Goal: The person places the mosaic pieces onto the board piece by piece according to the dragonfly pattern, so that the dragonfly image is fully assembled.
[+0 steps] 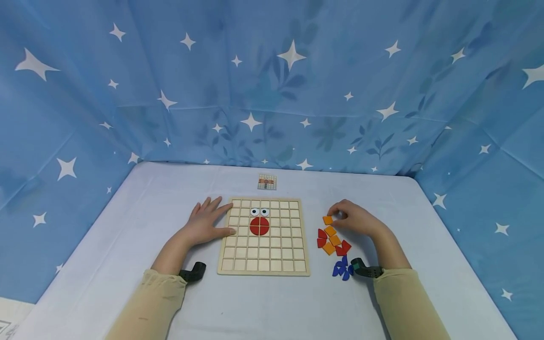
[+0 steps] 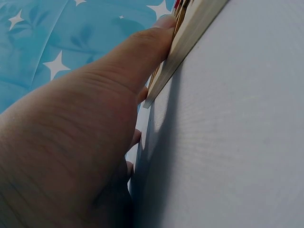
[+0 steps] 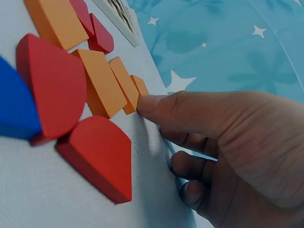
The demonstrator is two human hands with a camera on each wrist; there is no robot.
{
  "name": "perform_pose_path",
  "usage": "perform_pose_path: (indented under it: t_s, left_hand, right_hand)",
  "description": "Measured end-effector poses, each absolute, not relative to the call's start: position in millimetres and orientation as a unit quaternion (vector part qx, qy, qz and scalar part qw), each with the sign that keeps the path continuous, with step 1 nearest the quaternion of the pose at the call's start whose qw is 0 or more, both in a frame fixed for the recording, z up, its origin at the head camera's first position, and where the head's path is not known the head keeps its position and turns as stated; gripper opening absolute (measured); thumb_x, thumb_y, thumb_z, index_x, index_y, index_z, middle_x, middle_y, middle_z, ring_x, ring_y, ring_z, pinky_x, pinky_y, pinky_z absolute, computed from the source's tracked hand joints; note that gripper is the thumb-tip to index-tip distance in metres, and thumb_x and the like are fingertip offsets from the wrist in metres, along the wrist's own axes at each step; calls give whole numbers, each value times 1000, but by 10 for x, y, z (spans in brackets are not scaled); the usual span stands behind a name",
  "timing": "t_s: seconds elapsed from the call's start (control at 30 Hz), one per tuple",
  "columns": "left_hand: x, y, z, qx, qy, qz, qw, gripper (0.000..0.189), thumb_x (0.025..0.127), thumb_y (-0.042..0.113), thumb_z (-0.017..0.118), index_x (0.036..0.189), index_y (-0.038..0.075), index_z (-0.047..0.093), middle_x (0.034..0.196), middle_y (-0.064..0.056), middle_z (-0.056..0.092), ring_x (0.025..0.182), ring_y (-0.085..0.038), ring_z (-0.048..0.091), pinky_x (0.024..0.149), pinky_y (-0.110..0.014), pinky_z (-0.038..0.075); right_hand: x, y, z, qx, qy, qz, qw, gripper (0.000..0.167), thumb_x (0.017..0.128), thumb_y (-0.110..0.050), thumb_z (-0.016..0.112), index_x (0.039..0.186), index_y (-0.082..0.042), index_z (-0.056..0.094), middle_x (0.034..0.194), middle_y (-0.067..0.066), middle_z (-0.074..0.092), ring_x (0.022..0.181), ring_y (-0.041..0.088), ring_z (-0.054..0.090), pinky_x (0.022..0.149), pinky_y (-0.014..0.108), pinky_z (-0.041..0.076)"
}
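A wooden grid board [image 1: 263, 266] lies on the table; two white eye pieces [image 1: 259, 212] and a round red shape [image 1: 259, 226] made of quarter-circle tiles sit in its cells. My left hand [image 1: 206, 224] has its fingers spread, with the thumb and index finger resting on the board's left edge. To the right of the board, my right hand [image 1: 356, 218] pinches an orange square tile [image 1: 327, 220] between thumb and index finger, at the far end of a row of orange tiles [image 1: 330, 231]. In the right wrist view, the thumb [image 3: 154, 105] meets that farthest orange tile.
Red rounded tiles [image 1: 321, 238] lie among the orange ones. Several blue pieces [image 1: 342, 269] are piled nearer me, beside the right wrist's camera. A small pattern card [image 1: 267, 182] lies beyond the board. A blue star-patterned curtain [image 1: 272, 94] stands behind the white table [image 1: 255, 307].
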State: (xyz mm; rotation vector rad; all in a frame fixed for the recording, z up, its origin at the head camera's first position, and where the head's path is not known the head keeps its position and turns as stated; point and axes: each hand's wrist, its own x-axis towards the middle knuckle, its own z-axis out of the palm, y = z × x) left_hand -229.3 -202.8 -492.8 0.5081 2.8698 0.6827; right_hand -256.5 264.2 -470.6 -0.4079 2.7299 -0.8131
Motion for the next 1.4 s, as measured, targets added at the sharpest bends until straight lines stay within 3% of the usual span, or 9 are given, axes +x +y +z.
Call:
perform_pose_path:
  t_s: [0.8, 1.07, 1.4]
  left_hand:
    - [-2283, -2011, -4927, 164, 958, 225, 75, 87, 83, 63, 67, 155, 27, 34, 166, -15, 15, 153, -44, 3, 120, -64, -1]
    - [-2290, -2019, -4915, 166, 956, 229, 73, 87, 84, 62, 68, 155, 26, 35, 166, -15, 15, 153, -44, 3, 120, -64, -1]
    - [-2281, -2024, -4905, 167, 957, 226, 71, 88, 83, 63, 68, 155, 25, 35, 165, -16, 16, 152, -46, 4, 120, -65, 0]
  right_hand:
    - [-2539, 2508, -4550, -130, 945, -269, 134, 20, 88, -26, 74, 104, -18, 64, 103, 3, 61, 90, 21, 54, 75, 31, 50]
    - [-2506, 2183, -4357, -185, 931, -285, 131, 19, 91, -22, 71, 108, -19, 63, 106, 2, 61, 89, 19, 54, 70, 31, 51]
    - [-2533, 1518, -4288, -236, 914, -297, 141, 22, 92, -26, 71, 110, -16, 64, 107, 3, 61, 85, 18, 53, 72, 31, 48]
